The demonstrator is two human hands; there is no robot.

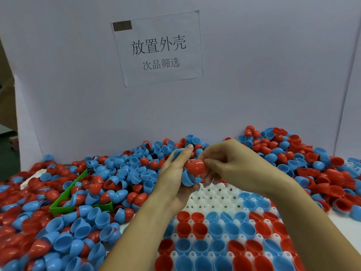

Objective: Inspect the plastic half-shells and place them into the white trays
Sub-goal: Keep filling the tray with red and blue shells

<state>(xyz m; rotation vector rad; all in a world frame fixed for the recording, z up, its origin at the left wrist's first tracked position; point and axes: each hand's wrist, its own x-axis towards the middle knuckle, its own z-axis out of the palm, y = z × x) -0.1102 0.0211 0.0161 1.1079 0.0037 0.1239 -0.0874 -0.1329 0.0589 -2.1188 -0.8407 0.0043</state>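
While both hands met above the white tray (211,194), the head view showed:
Left hand (175,173): curled round a blue half-shell (188,178).
Right hand (230,163): pinching a red half-shell (195,168) (nested against the blue one).
Tray: near rows filled with shells.
Loose pile (78,202): around a green bin (64,196).
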